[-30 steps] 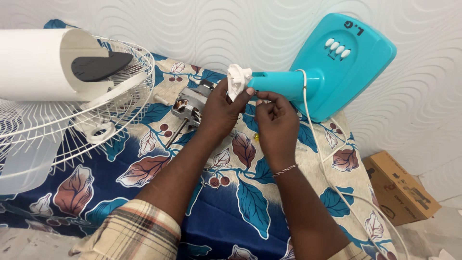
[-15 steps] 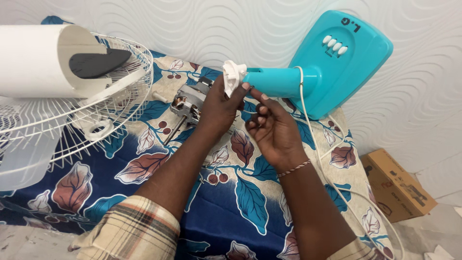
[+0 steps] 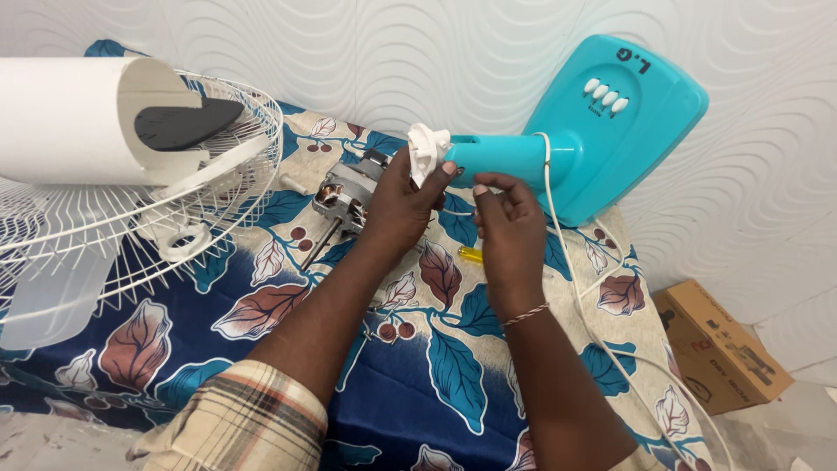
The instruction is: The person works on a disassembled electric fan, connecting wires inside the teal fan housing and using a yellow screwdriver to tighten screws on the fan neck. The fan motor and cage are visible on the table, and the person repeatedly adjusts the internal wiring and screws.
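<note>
The left hand (image 3: 403,202) now clamps the white plastic neck joint (image 3: 427,152) capping the turquoise fan stand (image 3: 558,157); the right hand (image 3: 507,225) has slipped just below, pinching something (probably a screw).

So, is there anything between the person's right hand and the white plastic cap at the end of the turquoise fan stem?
Nothing visible. The right hand is just below the turquoise fan stem, beside the white plastic cap, which the left hand already grips.
</note>
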